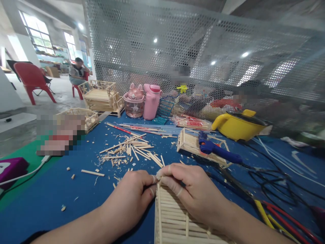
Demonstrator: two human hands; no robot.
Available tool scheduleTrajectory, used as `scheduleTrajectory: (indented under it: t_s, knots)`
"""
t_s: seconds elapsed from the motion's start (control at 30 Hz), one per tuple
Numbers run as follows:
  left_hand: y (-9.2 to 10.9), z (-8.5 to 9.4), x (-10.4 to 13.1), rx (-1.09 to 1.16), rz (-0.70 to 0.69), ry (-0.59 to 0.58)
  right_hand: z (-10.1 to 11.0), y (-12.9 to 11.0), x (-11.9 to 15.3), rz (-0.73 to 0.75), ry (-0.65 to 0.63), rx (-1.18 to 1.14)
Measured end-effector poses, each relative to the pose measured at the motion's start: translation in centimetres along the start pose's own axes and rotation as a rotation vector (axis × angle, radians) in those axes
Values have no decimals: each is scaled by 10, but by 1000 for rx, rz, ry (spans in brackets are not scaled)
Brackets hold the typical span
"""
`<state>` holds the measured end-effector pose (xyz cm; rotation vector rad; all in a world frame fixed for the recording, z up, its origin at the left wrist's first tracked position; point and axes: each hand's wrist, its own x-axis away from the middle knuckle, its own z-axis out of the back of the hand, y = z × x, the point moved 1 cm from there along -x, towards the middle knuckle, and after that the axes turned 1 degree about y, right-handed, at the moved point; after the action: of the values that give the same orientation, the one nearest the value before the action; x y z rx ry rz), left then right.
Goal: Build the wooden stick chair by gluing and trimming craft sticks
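Pinching far corner of pale, slatted wooden-stick frame (174, 222) (lengthwise bodyward) with closed fingers of left hand (130, 191) and nearer, overlying right hand (200, 189).

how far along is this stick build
The slatted panel looks largely laid. In hand is its far corner, where the left hand and right hand meet. Possibly left: railings like the railed model's; loose sticks lie unused.

Blue tabletop (83, 196) with cut wooden sticks (132, 147) (mostly heaped), scattered chips, a pink bottle (151, 103).
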<state>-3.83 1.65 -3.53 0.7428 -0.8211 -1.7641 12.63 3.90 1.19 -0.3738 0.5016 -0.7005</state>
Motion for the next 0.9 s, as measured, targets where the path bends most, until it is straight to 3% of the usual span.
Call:
scheduleTrajectory:
  t_s: [0.7, 0.9]
  knots:
    - [0, 1, 0, -13, 21, -7, -1, 0, 2, 35, -1, -14]
    - [2, 2, 0, 21, -3, -9, 2, -3, 5, 102, 59, -20]
